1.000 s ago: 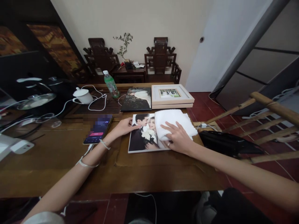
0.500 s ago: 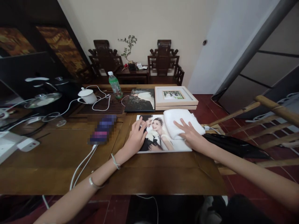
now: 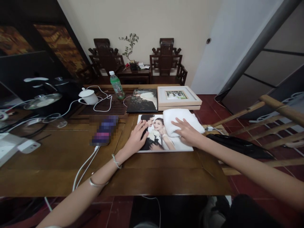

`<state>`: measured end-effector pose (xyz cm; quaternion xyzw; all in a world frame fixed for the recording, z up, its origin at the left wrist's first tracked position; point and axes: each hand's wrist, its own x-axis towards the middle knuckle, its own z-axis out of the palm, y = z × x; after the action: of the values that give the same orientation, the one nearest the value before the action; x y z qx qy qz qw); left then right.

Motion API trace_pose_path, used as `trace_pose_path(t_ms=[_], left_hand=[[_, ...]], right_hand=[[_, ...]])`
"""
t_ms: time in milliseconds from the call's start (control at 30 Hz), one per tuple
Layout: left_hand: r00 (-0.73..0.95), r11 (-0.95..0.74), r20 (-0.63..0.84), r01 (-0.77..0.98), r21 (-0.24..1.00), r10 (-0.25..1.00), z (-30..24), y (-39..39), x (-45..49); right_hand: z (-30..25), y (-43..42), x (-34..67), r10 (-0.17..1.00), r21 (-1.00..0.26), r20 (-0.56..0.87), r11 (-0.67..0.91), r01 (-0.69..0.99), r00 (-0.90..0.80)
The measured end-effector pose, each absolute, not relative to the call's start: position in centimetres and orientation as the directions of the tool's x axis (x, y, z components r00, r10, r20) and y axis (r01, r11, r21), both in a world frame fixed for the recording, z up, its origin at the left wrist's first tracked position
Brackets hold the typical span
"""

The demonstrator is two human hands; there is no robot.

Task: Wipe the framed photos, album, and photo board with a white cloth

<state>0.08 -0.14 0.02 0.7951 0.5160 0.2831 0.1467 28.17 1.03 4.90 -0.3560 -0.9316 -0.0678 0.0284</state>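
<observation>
A photo panel [image 3: 155, 134] printed with a couple in wedding clothes lies flat on the wooden table [image 3: 152, 177]. On its left edge rests my left hand [image 3: 137, 136], fingers stretched out and lying on the surface. A folded white towel [image 3: 193, 122] covers the panel's upper right part and reaches past its right edge. My right hand [image 3: 186, 129] lies on top of this towel with its fingers spread, pressing on it rather than wrapped round it.
Behind the panel lie a dark photo album [image 3: 142, 100] and pale framed pictures [image 3: 179, 96], stacked. A green-labelled bottle [image 3: 116, 85], a lidded white cup [image 3: 87, 96], a phone [image 3: 104, 130] on a cable and a power strip [image 3: 28, 146] occupy the left side. A wooden chair [image 3: 273, 104] stands right.
My right hand and the towel have slid slightly left over the panel. My left hand stays at the panel's left edge, its fingers now lying flatter. The view has shifted a little.
</observation>
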Motion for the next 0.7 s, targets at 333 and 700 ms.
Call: trace_pose_path(t_ms=[333, 700], left_hand=[[0.29, -0.406, 0.288, 0.727, 0.554, 0.913, 0.6, -0.9, 0.4], [0.308, -0.413, 0.279, 0.741, 0.53, 0.91, 0.5, -0.1, 0.5]], right_hand=[[5.9, -7.3, 28.3, 0.611, -0.059, 0.114, 0.791, 0.608, -0.784], [6.6, -3.6, 28.6, 0.621, -0.072, 0.106, 0.783, 0.617, -0.776]])
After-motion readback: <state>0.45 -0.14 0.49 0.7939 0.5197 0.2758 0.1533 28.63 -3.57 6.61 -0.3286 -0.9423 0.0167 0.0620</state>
